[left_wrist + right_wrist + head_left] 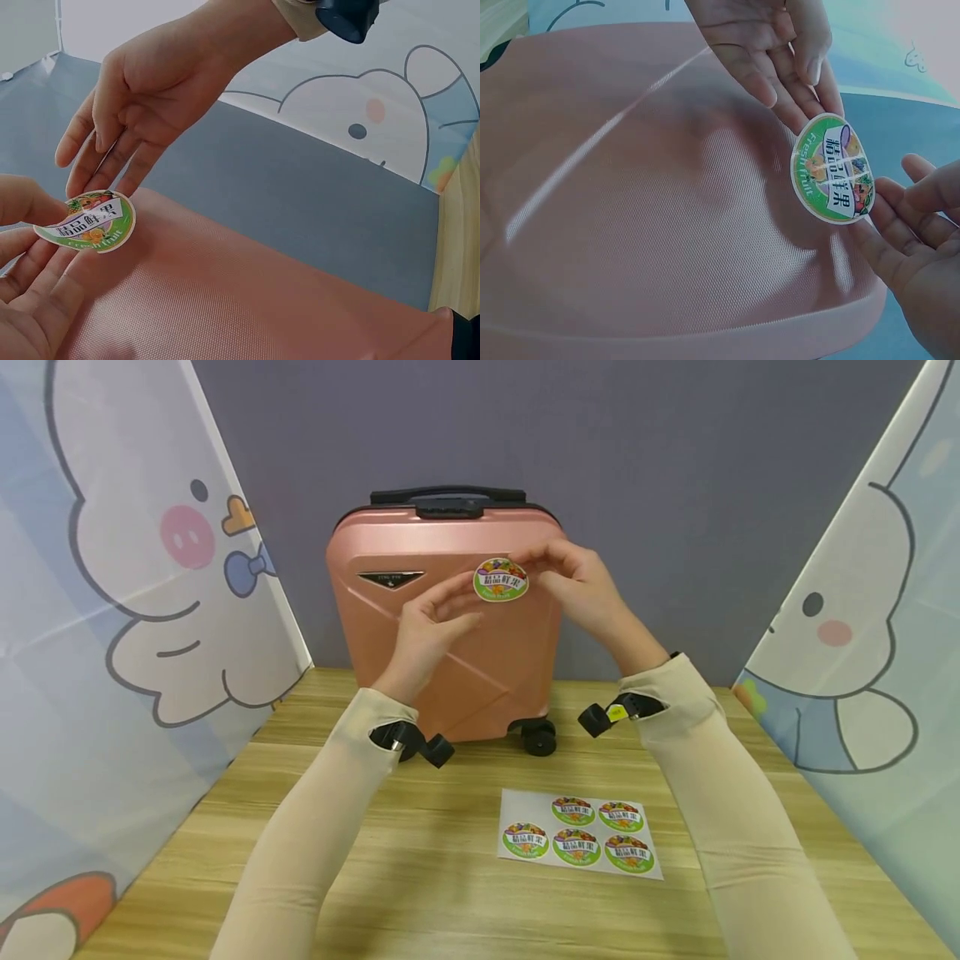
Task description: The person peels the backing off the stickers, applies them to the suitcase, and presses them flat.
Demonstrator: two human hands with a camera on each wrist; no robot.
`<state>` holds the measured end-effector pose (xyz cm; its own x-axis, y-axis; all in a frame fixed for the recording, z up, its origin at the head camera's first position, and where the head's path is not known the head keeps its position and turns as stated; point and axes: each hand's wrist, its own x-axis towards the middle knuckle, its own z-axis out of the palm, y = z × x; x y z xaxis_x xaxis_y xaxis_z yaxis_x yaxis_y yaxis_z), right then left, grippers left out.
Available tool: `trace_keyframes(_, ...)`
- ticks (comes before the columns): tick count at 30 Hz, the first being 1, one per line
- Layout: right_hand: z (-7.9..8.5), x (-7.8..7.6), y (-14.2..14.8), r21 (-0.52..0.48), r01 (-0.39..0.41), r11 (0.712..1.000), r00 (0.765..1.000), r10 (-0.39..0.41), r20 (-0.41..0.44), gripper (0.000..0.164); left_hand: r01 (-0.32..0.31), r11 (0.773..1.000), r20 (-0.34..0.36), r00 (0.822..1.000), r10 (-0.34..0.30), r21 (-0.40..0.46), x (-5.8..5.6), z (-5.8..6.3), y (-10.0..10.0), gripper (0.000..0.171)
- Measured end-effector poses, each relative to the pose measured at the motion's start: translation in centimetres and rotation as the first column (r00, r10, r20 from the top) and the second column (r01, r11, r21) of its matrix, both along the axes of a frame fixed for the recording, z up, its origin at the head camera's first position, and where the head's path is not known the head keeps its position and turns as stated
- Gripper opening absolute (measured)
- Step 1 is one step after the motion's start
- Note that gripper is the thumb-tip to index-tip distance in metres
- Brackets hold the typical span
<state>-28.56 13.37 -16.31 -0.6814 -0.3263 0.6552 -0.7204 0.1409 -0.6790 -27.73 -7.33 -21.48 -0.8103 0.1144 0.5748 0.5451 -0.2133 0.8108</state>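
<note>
An oval fruit sticker (501,581) with a green lower band and white lettering panel is in front of the upper right of a pink suitcase (480,685). My left hand (423,631) touches its left edge with extended fingertips. At the opposite edge are the fingertips of my right hand (585,585). Both thumbs stand apart from the sticker (832,169) in the right wrist view. In the left wrist view, my left thumb overlaps the sticker's edge. Shadows fall on the textured shell (667,247) behind; whether the sticker's back touches it, I cannot tell.
On the wooden table (420,877) lies a white sticker sheet (525,806) with several matching stickers and a bare spot at its upper left. The suitcase stands upright, with a black top handle (450,493) and a wheel (540,739). A grey panel (660,510) rises behind.
</note>
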Motion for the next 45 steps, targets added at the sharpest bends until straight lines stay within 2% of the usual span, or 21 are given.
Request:
trace_keyframes(5,0.3,-0.3,-0.1,0.038,0.035,0.999,0.999,-0.035,0.001,0.025,-0.006,1.0,-0.007,1.0,0.006,-0.003,-0.3,-0.1,0.0,0.054)
trace_keyframes(17,-0.1,-0.8,-0.9,0.117,0.063,0.991,0.994,-0.052,-0.092,0.022,0.01,1.0,0.01,1.0,-0.01,-0.006,-0.9,-0.3,0.0,0.057)
trace_keyframes(24,-0.2,-0.9,-0.9,0.148,0.091,0.985,0.994,-0.081,-0.069,0.034,0.016,1.0,0.014,1.0,-0.016,-0.015,-0.9,-0.3,-0.1,0.058)
trace_keyframes(32,-0.2,-0.6,-0.7,0.173,0.112,0.978,0.983,-0.084,-0.161,0.041,0.028,0.999,0.018,0.999,-0.028,-0.025,-1.0,-0.2,-0.4,0.059)
trace_keyframes(37,-0.3,-0.5,-0.4,0.186,0.122,0.975,0.98,-0.089,-0.178,0.039,0.032,0.999,0.019,0.999,-0.032,-0.023,-1.0,-0.1,-0.4,0.06)
trace_keyframes(41,-0.5,-0.4,-0.4,0.142,0.117,0.983,0.977,-0.088,-0.195,0.039,0.033,0.999,0.027,0.999,-0.032,-0.025,-1.0,-0.1,-0.5,0.061)
trace_keyframes(45,-0.7,-0.4,-0.8,-0.011,0.05,0.999,0.981,-0.051,-0.188,0.039,0.04,0.999,0.022,0.999,-0.04,-0.03,-0.9,0.0,-0.6,0.061)
